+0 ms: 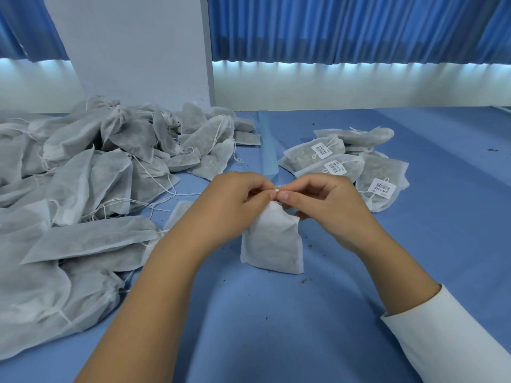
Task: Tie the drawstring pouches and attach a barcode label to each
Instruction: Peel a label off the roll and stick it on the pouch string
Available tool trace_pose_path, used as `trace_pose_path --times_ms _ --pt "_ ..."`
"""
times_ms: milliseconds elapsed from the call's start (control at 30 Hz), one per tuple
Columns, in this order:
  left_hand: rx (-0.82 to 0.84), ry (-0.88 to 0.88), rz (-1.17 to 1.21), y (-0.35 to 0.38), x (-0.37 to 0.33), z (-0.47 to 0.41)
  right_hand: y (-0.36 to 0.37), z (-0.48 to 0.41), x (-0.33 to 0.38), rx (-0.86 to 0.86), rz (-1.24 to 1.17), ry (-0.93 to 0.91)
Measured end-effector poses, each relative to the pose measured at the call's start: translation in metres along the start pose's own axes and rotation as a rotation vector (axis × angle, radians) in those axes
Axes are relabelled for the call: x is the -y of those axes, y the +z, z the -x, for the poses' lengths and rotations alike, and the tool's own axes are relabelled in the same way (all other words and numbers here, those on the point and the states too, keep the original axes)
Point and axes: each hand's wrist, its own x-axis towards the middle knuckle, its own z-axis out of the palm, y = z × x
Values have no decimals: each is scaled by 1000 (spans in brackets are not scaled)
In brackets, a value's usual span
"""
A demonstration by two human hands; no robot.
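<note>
Drawstring pouch (272,244), soft white non-woven, stood upright; left hand (235,200) and right hand (329,205) pinched its gathered top; open blue tabletop (276,327) nearer.

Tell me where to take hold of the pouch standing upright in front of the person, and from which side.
Take the pouch at its gathered neck, coming from above. It stands upright on the table, its wide filled body tapering to that narrow top, where the left hand and right hand pinch it.
</note>
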Motion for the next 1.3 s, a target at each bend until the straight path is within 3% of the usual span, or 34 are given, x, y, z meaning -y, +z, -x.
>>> trace_pose_path --times_ms 167,400,533,933,1300 --pt "31 -1 -100 1 0 0 5 1 0 -25 79 -25" --pt "-157 -98 108 5 4 -5 8 0 1 -22 132 0" --pt "-165 -80 105 10 5 -6 9 0 1 26 154 46" --pt "-80 -214 469 18 -1 -8 7 -1 2 -66 -67 45" --pt "-162 -223 518 18 1 -11 8 -1 -1 -188 -110 13"
